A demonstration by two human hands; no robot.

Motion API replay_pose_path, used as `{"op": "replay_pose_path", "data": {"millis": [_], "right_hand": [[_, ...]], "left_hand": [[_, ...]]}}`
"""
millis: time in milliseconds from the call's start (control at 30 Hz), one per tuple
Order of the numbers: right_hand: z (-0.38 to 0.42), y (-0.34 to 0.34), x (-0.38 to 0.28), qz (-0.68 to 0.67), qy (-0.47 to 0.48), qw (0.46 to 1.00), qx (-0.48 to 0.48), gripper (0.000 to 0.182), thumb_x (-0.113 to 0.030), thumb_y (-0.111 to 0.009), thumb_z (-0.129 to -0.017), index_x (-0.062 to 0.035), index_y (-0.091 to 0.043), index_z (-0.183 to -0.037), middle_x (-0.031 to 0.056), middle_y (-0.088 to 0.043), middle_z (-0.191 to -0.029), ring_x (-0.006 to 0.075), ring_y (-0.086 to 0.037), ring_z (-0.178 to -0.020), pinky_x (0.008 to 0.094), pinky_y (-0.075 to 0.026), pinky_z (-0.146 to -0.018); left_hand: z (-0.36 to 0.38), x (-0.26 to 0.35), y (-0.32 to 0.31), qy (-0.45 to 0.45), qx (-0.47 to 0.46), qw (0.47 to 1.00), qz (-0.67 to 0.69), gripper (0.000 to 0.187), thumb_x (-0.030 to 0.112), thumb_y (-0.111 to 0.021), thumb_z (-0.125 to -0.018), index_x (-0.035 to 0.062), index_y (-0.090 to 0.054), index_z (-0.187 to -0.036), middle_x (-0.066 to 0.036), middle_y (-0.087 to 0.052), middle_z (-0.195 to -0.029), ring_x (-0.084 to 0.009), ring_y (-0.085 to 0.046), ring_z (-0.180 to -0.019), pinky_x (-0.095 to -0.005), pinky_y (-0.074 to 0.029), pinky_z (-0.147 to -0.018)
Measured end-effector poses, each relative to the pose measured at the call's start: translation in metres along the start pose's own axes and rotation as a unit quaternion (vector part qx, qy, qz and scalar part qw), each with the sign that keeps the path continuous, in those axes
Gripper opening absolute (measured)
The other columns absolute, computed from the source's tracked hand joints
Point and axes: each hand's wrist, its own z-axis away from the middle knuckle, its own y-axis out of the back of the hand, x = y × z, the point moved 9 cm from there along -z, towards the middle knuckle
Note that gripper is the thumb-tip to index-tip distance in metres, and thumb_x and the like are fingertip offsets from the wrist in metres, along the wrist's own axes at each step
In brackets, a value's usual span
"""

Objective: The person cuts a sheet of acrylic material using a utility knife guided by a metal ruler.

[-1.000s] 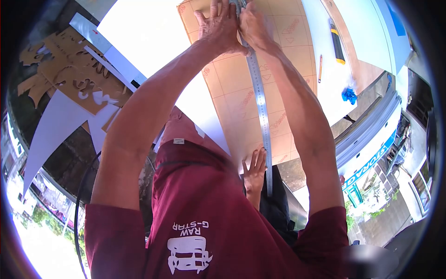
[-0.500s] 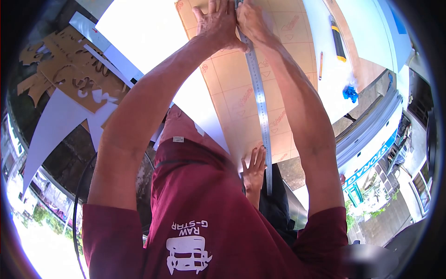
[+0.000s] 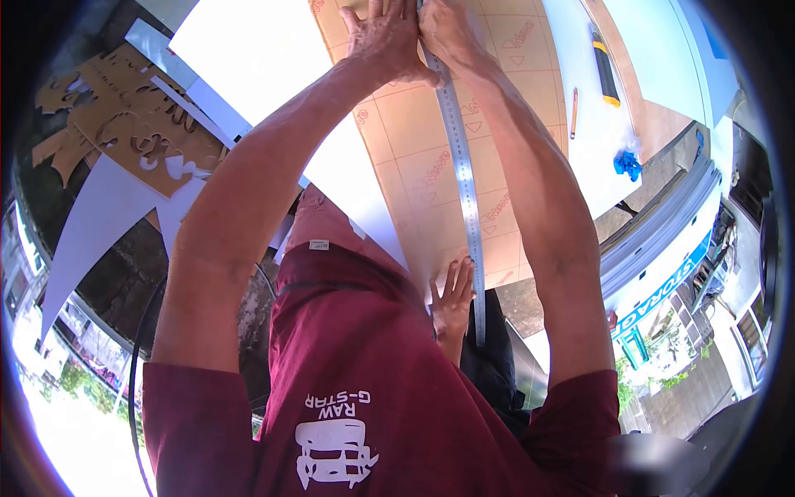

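A long metal ruler lies lengthwise over a board covered in brown paper with red print and grid lines. My left hand presses down at the ruler's far part, fingers spread and thumb reaching to the ruler. Beside it, my right hand is closed in a fist against the ruler's right side. What its fingers hold is hidden, and the top of the view cuts off the fingertips. Another person's hand rests with spread fingers on the board's near end, touching or close to the ruler.
Right of the board are a pencil, a yellow-and-black cutter knife and a crumpled blue thing on a white sheet. Brown cut-out scraps and a pointed white offcut lie at left. Stacked sheets stand at right.
Both hands have shifted very slightly toward the top of the view. The ruler, the board and the other person's hand look nearly the same.
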Motion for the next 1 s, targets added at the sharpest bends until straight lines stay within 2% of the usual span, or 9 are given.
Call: {"op": "replay_pose_path", "data": {"millis": [167,267,367,467,567,667,800,933,1000], "right_hand": [[0.022,0.015,-0.038,0.155,0.032,0.987,-0.017,0.038,-0.012,-0.043,-0.106,0.0063,-0.041,-0.139,0.0287,-0.062,-0.112,0.0425,-0.066,-0.105,0.0475,-0.056,-0.084],[0.034,0.016,-0.047,0.166,0.087,0.982,0.004,0.043,-0.019,-0.044,-0.105,0.0049,-0.041,-0.141,0.0307,-0.06,-0.125,0.0477,-0.061,-0.118,0.0539,-0.051,-0.095],[0.061,0.023,-0.038,0.3,0.012,0.953,0.043,0.051,-0.027,-0.046,-0.104,0.0027,-0.04,-0.145,0.0325,-0.057,-0.133,0.0492,-0.055,-0.127,0.0589,-0.043,-0.104],[0.072,0.009,0.015,0.355,0.039,0.928,0.104,0.058,-0.035,-0.047,-0.102,-0.0001,-0.04,-0.148,0.0331,-0.055,-0.138,0.0492,-0.053,-0.13,0.0609,-0.038,-0.108],[0.086,0.014,0.002,0.331,-0.035,0.943,0.017,0.059,-0.034,-0.046,-0.102,-0.0002,-0.039,-0.149,0.0338,-0.056,-0.136,0.0456,-0.055,-0.13,0.0574,-0.039,-0.109],[0.101,0.034,-0.042,0.246,-0.034,0.969,-0.021,0.021,-0.022,-0.055,-0.096,-0.0027,-0.061,-0.102,0.0206,-0.073,-0.086,0.0426,-0.072,-0.082,0.0534,-0.055,-0.068],[0.102,0.038,-0.045,0.251,-0.001,0.966,0.061,0.019,-0.021,-0.055,-0.097,-0.0043,-0.063,-0.098,0.0188,-0.072,-0.082,0.0418,-0.071,-0.078,0.054,-0.054,-0.065],[0.101,0.036,-0.042,0.24,-0.042,0.969,0.052,0.017,-0.019,-0.054,-0.097,-0.0046,-0.062,-0.097,0.0196,-0.071,-0.081,0.0427,-0.071,-0.078,0.0546,-0.053,-0.065],[0.103,0.037,-0.043,0.23,-0.04,0.971,0.053,0.016,-0.019,-0.054,-0.097,-0.0041,-0.061,-0.096,0.0206,-0.071,-0.081,0.0434,-0.071,-0.078,0.0549,-0.053,-0.065]], "left_hand": [[-0.001,-0.001,-0.002,-0.004,0.009,1.0,0.002,0.16,0.071,-0.093,-0.052,0.0045,0.001,-0.164,-0.022,0.004,-0.17,-0.0436,0.008,-0.157,-0.0755,-0.006,-0.121],[-0.002,0.0,0.0,0.005,0.018,1.0,-0.023,0.16,0.068,-0.095,-0.05,0.0035,-0.002,-0.163,-0.023,0.003,-0.17,-0.0443,0.007,-0.157,-0.0764,-0.008,-0.12],[-0.003,-0.003,0.0,0.004,0.032,0.999,-0.026,0.158,0.06,-0.098,-0.049,0.0015,-0.006,-0.163,-0.025,0.002,-0.17,-0.0461,0.003,-0.157,-0.076,-0.009,-0.12],[-0.01,-0.007,-0.007,-0.004,0.058,0.998,-0.008,0.156,0.054,-0.1,-0.049,-0.0004,-0.008,-0.162,-0.027,0.001,-0.169,-0.0477,-0.001,-0.156,-0.0752,-0.01,-0.12],[-0.006,-0.006,-0.004,-0.01,0.065,0.998,-0.009,0.154,0.052,-0.101,-0.05,-0.0014,-0.008,-0.162,-0.028,0.0,-0.169,-0.0484,-0.002,-0.156,-0.0745,-0.01,-0.121],[-0.003,-0.006,-0.005,-0.007,0.057,0.998,-0.015,0.154,0.052,-0.1,-0.051,-0.0014,-0.007,-0.162,-0.028,0.0,-0.169,-0.0482,-0.001,-0.156,-0.0747,-0.011,-0.121],[-0.003,-0.005,-0.005,-0.027,0.063,0.998,0.012,0.153,0.052,-0.1,-0.053,-0.0014,-0.005,-0.162,-0.028,0.003,-0.169,-0.0476,0.001,-0.156,-0.0752,-0.012,-0.121],[0.0,-0.003,0.0,-0.031,0.145,0.987,-0.067,0.143,0.067,-0.092,-0.05,0.0003,-0.028,-0.158,-0.019,-0.017,-0.167,-0.0409,-0.016,-0.154,-0.0815,-0.03,-0.107],[-0.001,-0.004,0.0,-0.038,0.17,0.982,-0.068,0.146,0.07,-0.093,-0.045,-0.001,-0.03,-0.156,-0.021,-0.024,-0.164,-0.0415,-0.021,-0.153,-0.0828,-0.03,-0.107]]}}
